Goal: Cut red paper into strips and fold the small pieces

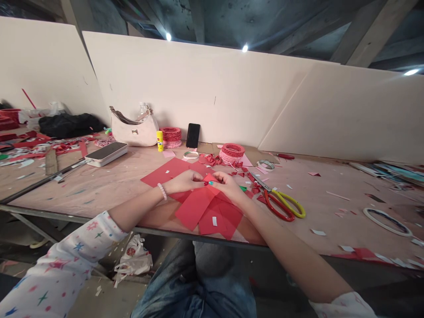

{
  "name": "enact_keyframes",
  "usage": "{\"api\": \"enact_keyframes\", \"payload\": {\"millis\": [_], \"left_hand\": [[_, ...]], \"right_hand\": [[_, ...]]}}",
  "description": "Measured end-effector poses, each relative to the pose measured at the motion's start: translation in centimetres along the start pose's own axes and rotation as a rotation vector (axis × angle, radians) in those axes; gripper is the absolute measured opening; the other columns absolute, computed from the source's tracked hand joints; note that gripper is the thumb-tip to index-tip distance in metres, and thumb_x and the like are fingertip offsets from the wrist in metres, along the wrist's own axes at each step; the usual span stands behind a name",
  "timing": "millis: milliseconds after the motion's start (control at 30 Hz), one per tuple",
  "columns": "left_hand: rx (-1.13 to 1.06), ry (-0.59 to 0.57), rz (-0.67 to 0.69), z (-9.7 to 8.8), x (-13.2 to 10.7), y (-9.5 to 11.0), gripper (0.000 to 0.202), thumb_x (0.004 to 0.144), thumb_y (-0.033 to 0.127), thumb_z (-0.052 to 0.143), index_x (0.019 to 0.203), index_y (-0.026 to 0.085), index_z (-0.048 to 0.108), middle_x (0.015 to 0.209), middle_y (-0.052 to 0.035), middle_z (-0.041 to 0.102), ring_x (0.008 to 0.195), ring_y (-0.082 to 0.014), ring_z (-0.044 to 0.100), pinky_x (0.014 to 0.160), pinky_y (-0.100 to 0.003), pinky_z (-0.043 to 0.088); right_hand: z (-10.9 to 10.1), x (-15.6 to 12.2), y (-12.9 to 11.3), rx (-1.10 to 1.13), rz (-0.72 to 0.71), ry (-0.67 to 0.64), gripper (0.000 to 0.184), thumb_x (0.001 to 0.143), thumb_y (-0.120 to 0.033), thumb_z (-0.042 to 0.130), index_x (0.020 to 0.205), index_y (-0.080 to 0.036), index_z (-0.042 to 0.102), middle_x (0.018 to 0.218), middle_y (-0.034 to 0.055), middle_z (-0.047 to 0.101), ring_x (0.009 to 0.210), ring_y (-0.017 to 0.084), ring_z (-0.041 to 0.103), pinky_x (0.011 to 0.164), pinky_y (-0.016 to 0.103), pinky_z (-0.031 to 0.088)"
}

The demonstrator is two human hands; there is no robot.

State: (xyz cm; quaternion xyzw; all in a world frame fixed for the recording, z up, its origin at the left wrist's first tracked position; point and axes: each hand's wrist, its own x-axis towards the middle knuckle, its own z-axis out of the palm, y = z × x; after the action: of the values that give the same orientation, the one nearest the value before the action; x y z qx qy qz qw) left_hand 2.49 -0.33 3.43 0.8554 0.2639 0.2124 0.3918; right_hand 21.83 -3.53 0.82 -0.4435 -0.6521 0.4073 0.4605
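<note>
**2 hands pinch a small red paper piece (209,179) over the table (109,187)**

Left to right: a white handbag (134,132), a yellow glue stick (160,140), a stack of red paper rings (171,137) and a black phone (193,135) stand by the wall. The left hand (183,182), a bead bracelet (162,191) on its wrist, grips the piece between both hands, and the right hand (228,186) grips it too (its exact folds are hidden by the fingers). Loose red paper sheets (208,216) lie just below them, near the table's front edge. Scissors with red and yellow handles (280,206) lie beside the right hand, and a white tape ring (387,222) sits far right.
</note>
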Motion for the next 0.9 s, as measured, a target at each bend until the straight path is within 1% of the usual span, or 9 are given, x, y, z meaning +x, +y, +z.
{"api": "enact_keyframes", "payload": {"millis": [100, 267, 367, 433, 500, 567, 700, 767, 900], "left_hand": [[-0.018, 0.011, 0.008, 0.1, 0.1, -0.2, 0.039, 0.080, 0.046, 0.048, 0.058, 0.015, 0.042, 0.056, 0.0045, 0.030, 0.050, -0.0072, 0.026, 0.046, -0.021, 0.020], [0.005, 0.051, 0.008, 0.2, 0.1, -0.3, 0.040, 0.079, 0.043, 0.050, 0.054, 0.016, 0.038, 0.054, 0.0049, 0.025, 0.049, -0.0073, 0.023, 0.045, -0.022, 0.017], [0.022, 0.038, 0.012, 0.4, 0.1, -0.2, 0.039, 0.080, 0.041, 0.048, 0.053, 0.016, 0.037, 0.053, 0.0049, 0.025, 0.049, -0.0074, 0.023, 0.046, -0.023, 0.017], [0.015, 0.013, 0.011, 0.6, 0.1, -0.1, 0.039, 0.080, 0.042, 0.048, 0.054, 0.016, 0.037, 0.053, 0.0048, 0.026, 0.049, -0.0074, 0.024, 0.046, -0.022, 0.018], [-0.016, -0.004, 0.003, 0.8, 0.0, 0.1, 0.040, 0.080, 0.043, 0.048, 0.054, 0.016, 0.037, 0.054, 0.0047, 0.027, 0.050, -0.0074, 0.025, 0.046, -0.022, 0.019], [-0.074, -0.020, -0.012, 0.8, -0.1, 0.3, 0.041, 0.079, 0.046, 0.049, 0.055, 0.015, 0.038, 0.054, 0.0046, 0.029, 0.050, -0.0073, 0.025, 0.046, -0.022, 0.019], [-0.162, -0.029, -0.052, 0.6, -0.2, 0.5, 0.045, 0.075, 0.051, 0.055, 0.053, 0.015, 0.037, 0.053, 0.0051, 0.026, 0.048, -0.0066, 0.022, 0.044, -0.022, 0.016], [-0.171, -0.030, -0.072, 0.5, -0.1, 0.4, 0.046, 0.073, 0.052, 0.056, 0.052, 0.015, 0.039, 0.052, 0.0050, 0.027, 0.047, -0.0061, 0.021, 0.043, -0.022, 0.015], [-0.190, -0.033, -0.107, 0.5, 0.0, 0.1, 0.046, 0.073, 0.054, 0.056, 0.055, 0.014, 0.045, 0.052, 0.0043, 0.032, 0.046, -0.0057, 0.024, 0.042, -0.021, 0.017]], "right_hand": [[0.0, 0.1, 0.0, 0.000, -0.001, 0.004, 0.028, 0.067, -0.032, 0.063, 0.090, -0.018, 0.057, 0.085, 0.0012, 0.058, 0.078, 0.016, 0.053, 0.067, 0.028, 0.041], [0.1, -0.1, -0.4, 0.005, 0.003, -0.004, 0.029, 0.065, -0.031, 0.064, 0.089, -0.017, 0.058, 0.084, 0.0005, 0.058, 0.077, 0.016, 0.052, 0.067, 0.027, 0.041], [0.2, -0.3, -0.9, -0.031, 0.014, -0.015, 0.026, 0.068, -0.034, 0.062, 0.087, -0.017, 0.059, 0.082, 0.0010, 0.058, 0.075, 0.015, 0.051, 0.064, 0.027, 0.040], [0.3, -0.3, -1.1, -0.078, -0.005, -0.011, 0.022, 0.072, -0.037, 0.058, 0.082, -0.017, 0.060, 0.077, 0.0004, 0.057, 0.071, 0.014, 0.050, 0.062, 0.026, 0.038], [0.3, -0.2, -1.0, -0.124, -0.054, 0.017, 0.019, 0.074, -0.036, 0.056, 0.075, -0.017, 0.060, 0.072, -0.0006, 0.055, 0.068, 0.014, 0.048, 0.060, 0.026, 0.037], [0.3, -0.1, -0.8, -0.149, -0.103, 0.059, 0.017, 0.075, -0.033, 0.055, 0.072, -0.018, 0.060, 0.070, -0.0008, 0.056, 0.067, 0.014, 0.048, 0.060, 0.026, 0.036], [0.3, 0.0, -0.6, -0.173, -0.119, 0.134, 0.019, 0.077, -0.033, 0.051, 0.069, -0.018, 0.059, 0.069, 0.0001, 0.057, 0.066, 0.015, 0.048, 0.057, 0.026, 0.036], [0.3, -0.1, -0.7, -0.188, -0.117, 0.144, 0.020, 0.078, -0.033, 0.050, 0.069, -0.018, 0.060, 0.068, 0.0004, 0.057, 0.065, 0.015, 0.048, 0.056, 0.026, 0.035], [0.3, -0.4, -1.0, -0.193, -0.125, 0.118, 0.021, 0.079, -0.032, 0.048, 0.069, -0.019, 0.061, 0.069, 0.0006, 0.059, 0.066, 0.016, 0.051, 0.057, 0.027, 0.037]]}}
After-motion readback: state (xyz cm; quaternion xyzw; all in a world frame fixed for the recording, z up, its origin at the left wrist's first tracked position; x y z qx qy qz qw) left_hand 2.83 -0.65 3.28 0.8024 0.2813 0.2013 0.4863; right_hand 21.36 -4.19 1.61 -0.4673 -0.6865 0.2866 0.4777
